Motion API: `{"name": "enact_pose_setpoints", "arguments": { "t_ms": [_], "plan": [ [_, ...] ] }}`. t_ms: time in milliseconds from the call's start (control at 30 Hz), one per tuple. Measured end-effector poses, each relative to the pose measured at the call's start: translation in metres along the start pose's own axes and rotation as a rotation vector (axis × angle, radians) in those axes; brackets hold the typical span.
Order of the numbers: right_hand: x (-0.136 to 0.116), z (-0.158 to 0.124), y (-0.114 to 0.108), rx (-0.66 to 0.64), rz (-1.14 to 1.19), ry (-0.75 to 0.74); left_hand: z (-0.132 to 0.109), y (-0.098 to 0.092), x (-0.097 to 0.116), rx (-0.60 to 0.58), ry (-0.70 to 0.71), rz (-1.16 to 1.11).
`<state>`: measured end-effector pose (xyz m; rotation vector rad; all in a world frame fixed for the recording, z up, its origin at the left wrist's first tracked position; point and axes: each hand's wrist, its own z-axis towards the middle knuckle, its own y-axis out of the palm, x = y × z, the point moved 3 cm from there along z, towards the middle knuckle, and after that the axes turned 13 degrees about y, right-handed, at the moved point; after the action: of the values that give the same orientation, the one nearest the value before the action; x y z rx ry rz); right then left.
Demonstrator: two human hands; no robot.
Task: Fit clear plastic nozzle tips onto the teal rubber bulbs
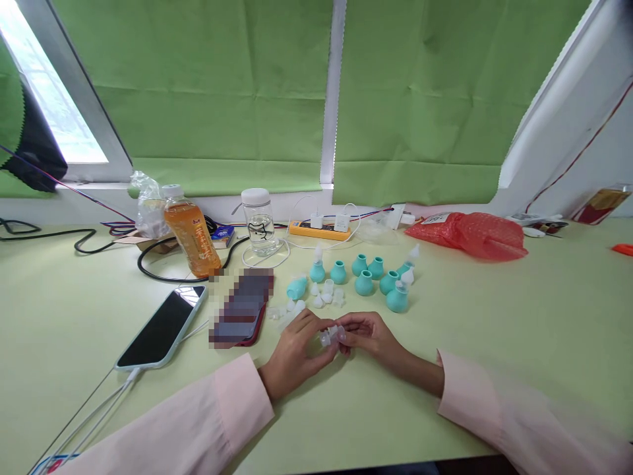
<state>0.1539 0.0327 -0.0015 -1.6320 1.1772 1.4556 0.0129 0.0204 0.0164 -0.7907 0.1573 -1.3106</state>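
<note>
Near the table's front, my left hand (298,353) and my right hand (370,336) meet at the fingertips around a small clear plastic piece (332,335). Both hands pinch it, one from each side. Just beyond them lie several small translucent white plastic parts (326,293). Further back stand several teal rubber bulbs (364,282) with open necks. A few bulbs carry pale nozzle tips, such as the teal bulb with a nozzle (397,298) at the right. One teal bulb (297,288) lies on its side at the left of the group.
To the left lie a phone with a light case (161,328) on a white cable and a phone in a red case (244,307). Behind stand an orange drink bottle (192,234), a clear jar (260,224), a yellow power strip (319,229) and a red plastic bag (467,234).
</note>
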Motion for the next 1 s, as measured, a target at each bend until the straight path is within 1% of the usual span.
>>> {"name": "enact_pose_setpoints", "arguments": {
  "t_ms": [100, 167, 300, 500, 567, 633, 700, 733, 800, 867, 900, 933, 1000],
  "plan": [
    [0.000, -0.001, 0.001, -0.013, -0.006, 0.009, -0.002, 0.000, 0.000, 0.017, -0.026, -0.004],
    [0.000, -0.001, 0.002, -0.023, -0.011, 0.016, -0.002, 0.000, 0.000, 0.007, -0.043, -0.011],
    [-0.001, -0.001, 0.002, -0.040, -0.028, 0.012, 0.000, -0.002, 0.002, -0.025, -0.027, -0.060],
    [0.003, -0.002, 0.003, -0.064, -0.062, 0.001, 0.001, -0.003, 0.004, 0.056, 0.041, -0.108],
    [0.004, -0.001, 0.001, -0.034, -0.086, -0.034, 0.000, -0.003, 0.003, 0.084, 0.052, -0.094],
    [0.002, 0.000, -0.005, 0.047, -0.147, -0.108, 0.000, -0.004, 0.000, 0.119, 0.013, -0.052],
    [-0.004, 0.001, -0.014, 0.192, -0.285, -0.230, 0.000, -0.005, -0.004, 0.141, -0.070, -0.008],
    [-0.008, 0.000, -0.019, 0.286, -0.393, -0.316, 0.000, -0.006, -0.007, 0.144, -0.115, 0.005],
    [-0.018, 0.000, -0.028, 0.500, -0.684, -0.523, 0.000, -0.007, -0.010, 0.141, -0.182, 0.010],
    [-0.025, 0.000, -0.033, 0.691, -1.021, -0.683, 0.000, -0.007, -0.011, 0.132, -0.202, 0.001],
    [-0.026, 0.002, -0.035, 0.748, -1.181, -0.708, 0.000, -0.006, -0.011, 0.127, -0.197, -0.003],
    [-0.026, 0.005, -0.036, 0.777, -1.322, -0.698, 0.000, -0.006, -0.010, 0.126, -0.187, -0.006],
    [-0.022, 0.011, -0.037, 0.763, -1.531, -0.627, 0.000, -0.006, -0.009, 0.136, -0.167, -0.016]
  ]
}}
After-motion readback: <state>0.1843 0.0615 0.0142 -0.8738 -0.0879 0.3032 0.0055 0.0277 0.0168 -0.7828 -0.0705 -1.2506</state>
